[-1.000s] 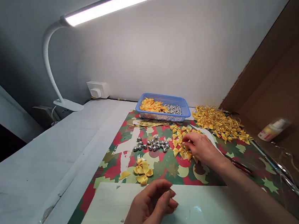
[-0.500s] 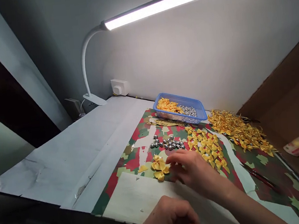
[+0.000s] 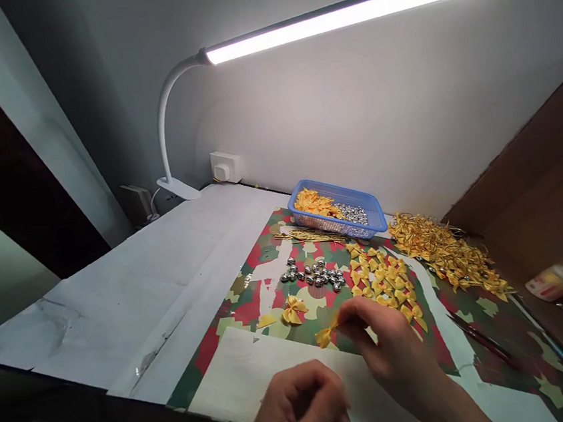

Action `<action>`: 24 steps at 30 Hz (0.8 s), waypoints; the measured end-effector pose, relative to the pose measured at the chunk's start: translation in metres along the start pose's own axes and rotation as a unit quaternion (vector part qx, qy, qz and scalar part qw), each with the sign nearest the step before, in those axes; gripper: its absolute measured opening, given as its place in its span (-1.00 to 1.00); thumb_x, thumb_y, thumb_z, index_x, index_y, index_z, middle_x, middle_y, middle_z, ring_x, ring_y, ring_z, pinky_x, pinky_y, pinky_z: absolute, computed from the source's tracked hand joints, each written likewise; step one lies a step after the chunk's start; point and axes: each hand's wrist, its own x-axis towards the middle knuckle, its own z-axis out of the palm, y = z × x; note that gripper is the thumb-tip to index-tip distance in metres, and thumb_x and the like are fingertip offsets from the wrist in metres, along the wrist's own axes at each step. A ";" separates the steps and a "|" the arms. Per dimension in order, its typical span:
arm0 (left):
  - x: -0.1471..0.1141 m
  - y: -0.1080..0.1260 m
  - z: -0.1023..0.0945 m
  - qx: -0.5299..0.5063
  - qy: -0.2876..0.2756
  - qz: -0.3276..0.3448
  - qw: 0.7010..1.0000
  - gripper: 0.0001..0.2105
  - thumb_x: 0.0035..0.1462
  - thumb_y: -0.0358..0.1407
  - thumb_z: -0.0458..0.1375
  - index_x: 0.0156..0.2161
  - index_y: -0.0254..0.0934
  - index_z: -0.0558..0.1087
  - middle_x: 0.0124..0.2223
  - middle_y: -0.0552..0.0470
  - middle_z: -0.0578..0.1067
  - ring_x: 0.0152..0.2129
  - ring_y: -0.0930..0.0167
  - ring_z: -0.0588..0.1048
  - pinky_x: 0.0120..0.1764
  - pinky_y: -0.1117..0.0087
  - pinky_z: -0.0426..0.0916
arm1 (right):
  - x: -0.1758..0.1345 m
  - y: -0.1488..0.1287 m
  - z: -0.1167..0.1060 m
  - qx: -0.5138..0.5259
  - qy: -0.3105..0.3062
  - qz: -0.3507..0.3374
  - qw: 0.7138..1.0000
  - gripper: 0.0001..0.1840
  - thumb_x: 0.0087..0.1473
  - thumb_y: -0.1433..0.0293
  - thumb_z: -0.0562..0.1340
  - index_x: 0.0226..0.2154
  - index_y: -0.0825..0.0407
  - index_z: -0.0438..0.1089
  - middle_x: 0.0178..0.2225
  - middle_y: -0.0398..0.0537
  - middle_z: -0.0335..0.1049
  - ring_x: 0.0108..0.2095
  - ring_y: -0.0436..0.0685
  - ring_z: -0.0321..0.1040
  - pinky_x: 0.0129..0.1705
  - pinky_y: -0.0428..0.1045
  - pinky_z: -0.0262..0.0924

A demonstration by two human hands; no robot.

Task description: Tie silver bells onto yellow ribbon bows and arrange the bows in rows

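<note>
My right hand (image 3: pixel 383 338) pinches a yellow ribbon bow (image 3: pixel 327 333) between thumb and fingertips, just above the patterned sheet. My left hand (image 3: pixel 304 400) is in front of it, low in the view, its fingers curled against the thumb; whatever may be in them is hidden. Another yellow bow (image 3: pixel 293 310) lies on the sheet, left of the held one, beside a flat yellow ribbon piece (image 3: pixel 267 320). Behind these sits a group of silver bells (image 3: pixel 322 275). Several more yellow bows (image 3: pixel 382 277) are spread just beyond my right hand.
A blue basket (image 3: pixel 375 211) of orange-yellow bows and silver bells stands by the wall, with gold ties (image 3: pixel 311 236) before it. Finished-looking bows with ties (image 3: pixel 444 247) are heaped at right, near tweezers (image 3: pixel 478 334) and a bottle (image 3: pixel 560 277). A lamp (image 3: pixel 165 129) arches overhead.
My right hand has taken the front bow of the pair and carried it to the right. My left hand has shifted slightly left and up, fingers curled. The view has tilted slightly.
</note>
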 end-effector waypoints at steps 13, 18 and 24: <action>0.006 0.012 0.021 -0.057 0.033 0.015 0.998 -0.69 -0.01 -0.15 0.43 -0.25 -0.30 0.52 -0.43 0.04 0.61 -0.46 0.43 0.56 -0.37 0.48 0.43 | -0.065 0.005 0.017 0.138 0.234 0.060 0.961 -0.82 0.22 0.41 0.25 -0.21 -0.21 0.52 -0.22 -0.06 0.56 -0.25 0.16 0.51 -0.19 0.03 0.42; 0.010 0.007 0.023 0.016 0.042 0.044 0.998 -0.69 0.03 -0.10 0.39 -0.21 -0.27 0.55 -0.45 0.08 0.59 -0.46 0.41 0.53 -0.31 0.42 0.44 | -0.063 -0.007 0.007 0.408 0.165 0.304 0.845 -0.59 0.07 0.01 0.35 -0.19 -0.04 0.52 -0.34 -0.07 0.51 -0.50 0.02 0.41 -0.39 -0.06 0.40; 0.009 0.015 0.027 0.067 0.057 0.034 0.996 -0.67 0.07 0.00 0.32 -0.24 -0.25 0.58 -0.33 0.08 0.57 -0.40 0.36 0.53 -0.27 0.38 0.49 | -0.056 -0.017 0.006 0.454 0.162 0.333 0.811 -0.58 -0.08 0.06 0.47 -0.30 0.02 0.53 -0.46 -0.16 0.42 -0.45 0.00 0.36 -0.43 -0.14 0.30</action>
